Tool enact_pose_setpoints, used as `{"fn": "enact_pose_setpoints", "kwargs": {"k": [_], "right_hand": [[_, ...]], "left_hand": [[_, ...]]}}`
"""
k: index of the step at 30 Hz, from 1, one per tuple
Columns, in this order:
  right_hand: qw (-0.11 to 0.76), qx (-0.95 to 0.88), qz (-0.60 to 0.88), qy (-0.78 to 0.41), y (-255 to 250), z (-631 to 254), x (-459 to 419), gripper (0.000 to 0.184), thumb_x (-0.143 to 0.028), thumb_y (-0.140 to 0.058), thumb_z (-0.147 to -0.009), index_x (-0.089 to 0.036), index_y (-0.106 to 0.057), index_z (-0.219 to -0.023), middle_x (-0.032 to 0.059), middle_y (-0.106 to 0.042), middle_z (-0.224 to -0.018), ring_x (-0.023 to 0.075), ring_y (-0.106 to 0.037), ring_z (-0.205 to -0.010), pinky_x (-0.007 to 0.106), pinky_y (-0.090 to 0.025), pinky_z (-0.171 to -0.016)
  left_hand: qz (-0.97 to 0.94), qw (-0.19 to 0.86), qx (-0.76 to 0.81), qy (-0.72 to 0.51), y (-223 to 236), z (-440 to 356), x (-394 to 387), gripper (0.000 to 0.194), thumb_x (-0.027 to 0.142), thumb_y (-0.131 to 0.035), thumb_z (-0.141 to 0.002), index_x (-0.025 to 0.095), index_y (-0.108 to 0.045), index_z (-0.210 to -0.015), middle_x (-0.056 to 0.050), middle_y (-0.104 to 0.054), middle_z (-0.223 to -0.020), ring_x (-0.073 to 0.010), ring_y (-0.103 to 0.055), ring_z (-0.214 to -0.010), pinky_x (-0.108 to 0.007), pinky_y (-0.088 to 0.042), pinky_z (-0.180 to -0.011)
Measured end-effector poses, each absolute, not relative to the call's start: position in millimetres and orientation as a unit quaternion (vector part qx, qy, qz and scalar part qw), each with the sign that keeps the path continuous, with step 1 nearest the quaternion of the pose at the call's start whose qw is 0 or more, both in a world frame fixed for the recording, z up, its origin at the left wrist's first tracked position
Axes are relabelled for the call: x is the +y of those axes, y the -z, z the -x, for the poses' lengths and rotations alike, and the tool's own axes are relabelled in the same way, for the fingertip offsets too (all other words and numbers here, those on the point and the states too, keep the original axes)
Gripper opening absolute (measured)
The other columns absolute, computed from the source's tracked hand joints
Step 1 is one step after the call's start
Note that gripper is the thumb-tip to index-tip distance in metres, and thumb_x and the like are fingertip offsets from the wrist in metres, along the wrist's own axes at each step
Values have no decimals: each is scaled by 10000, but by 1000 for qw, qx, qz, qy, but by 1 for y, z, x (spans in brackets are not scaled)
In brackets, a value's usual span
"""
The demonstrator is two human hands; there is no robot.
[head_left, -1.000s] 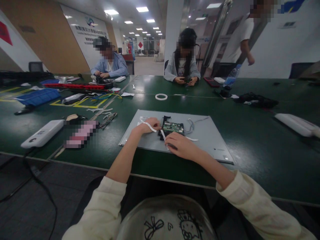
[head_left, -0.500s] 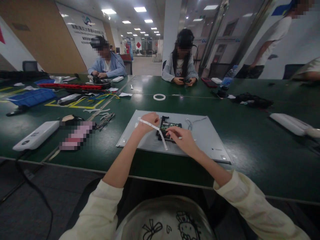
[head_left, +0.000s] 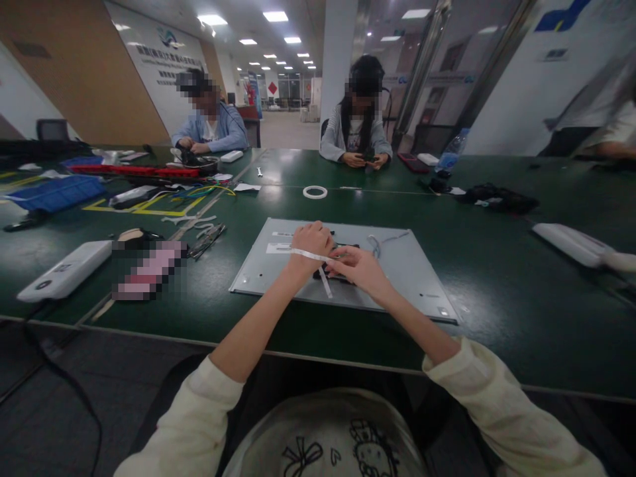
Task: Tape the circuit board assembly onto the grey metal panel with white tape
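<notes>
Above the grey panel [head_left: 407, 265], I have the right hand [head_left: 365, 271] pinching the white strip [head_left: 309, 254] draped across the left hand [head_left: 311, 238], whose grip I cannot tell; uneven pulling could crease the strip or snag it on the wrist.

The left hand [head_left: 313, 244] is curled, knuckles up, its wrist bent. Close on its right, the right hand [head_left: 358, 266] points left, fingers bent together. Both bare forearms angle inward from pushed-up sleeves.
</notes>
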State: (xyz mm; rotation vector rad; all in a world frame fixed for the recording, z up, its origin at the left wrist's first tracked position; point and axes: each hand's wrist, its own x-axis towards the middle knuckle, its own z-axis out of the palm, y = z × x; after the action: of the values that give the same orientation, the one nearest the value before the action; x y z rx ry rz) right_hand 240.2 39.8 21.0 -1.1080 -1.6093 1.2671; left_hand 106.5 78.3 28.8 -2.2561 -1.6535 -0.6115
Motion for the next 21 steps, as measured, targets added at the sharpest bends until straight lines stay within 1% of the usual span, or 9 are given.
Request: {"fn": "enact_pose_setpoints", "kwargs": {"k": [3,6,8,10,13,15,18,21], "right_hand": [[407,-637,434,-491,-25,-243,41,306,-416,-686,-661,-150,-613,-791,53,-682,-692,156,-650,-635,196,-442,-476],[441,-619,444,-474,-34,-254,52,331,-430,-694,-651,-141,-632,-803,67,-688,-731,153,-648,-649,189,-421,-467],[470,-595,464,-459,-41,-263,66,331,-412,-700,-649,-135,-636,-816,75,-691,-758,146,-649,-676,178,-411,-481],[472,-575,496,-448,-46,-268,82,298,-370,-691,-664,-130,-636,-832,79,-694,-790,137,-651,-708,155,-380,-473],[423,-566,544,-452,-46,-268,106,221,-294,-650,-697,-123,-635,-836,83,-694,-808,128,-653,-738,135,-325,-445],[383,-577,570,-443,-40,-262,119,192,-277,-618,-718,-119,-637,-826,86,-695,-808,127,-651,-736,138,-317,-441],[342,-602,596,-407,-29,-251,134,190,-286,-596,-735,-118,-646,-808,81,-697,-797,127,-648,-704,156,-364,-474],[322,-620,606,-381,-21,-243,144,164,-271,-593,-736,-120,-651,-766,65,-691,-732,126,-643,-658,178,-423,-549]], "left_hand": [[774,138,-582,205,-28,-105,79,247,204,-411,-886,148,-645,-828,-90,-601,-843,-228,-572,-876,-342,-391,-744],[756,134,-606,207,-26,-94,83,236,209,-415,-884,153,-640,-837,-93,-597,-861,-227,-565,-892,-336,-393,-755],[734,128,-626,230,-24,-83,88,216,208,-421,-879,155,-627,-843,-92,-591,-876,-223,-560,-894,-325,-395,-755],[713,114,-637,271,-22,-72,95,201,193,-416,-876,155,-609,-831,-84,-582,-875,-211,-559,-873,-309,-401,-740],[690,81,-632,343,-18,-63,103,188,161,-399,-877,156,-586,-857,-74,-578,-876,-192,-559,-855,-294,-412,-743],[681,59,-623,381,-17,-63,106,186,134,-398,-869,154,-577,-917,-76,-585,-915,-188,-559,-879,-296,-419,-776],[684,33,-606,405,-15,-68,105,229,98,-406,-850,154,-566,-1005,-81,-600,-994,-193,-555,-951,-311,-419,-844],[701,15,-597,390,-12,-76,101,280,89,-400,-851,154,-557,-1074,-83,-611,-1060,-202,-554,-1003,-332,-414,-884]]}}
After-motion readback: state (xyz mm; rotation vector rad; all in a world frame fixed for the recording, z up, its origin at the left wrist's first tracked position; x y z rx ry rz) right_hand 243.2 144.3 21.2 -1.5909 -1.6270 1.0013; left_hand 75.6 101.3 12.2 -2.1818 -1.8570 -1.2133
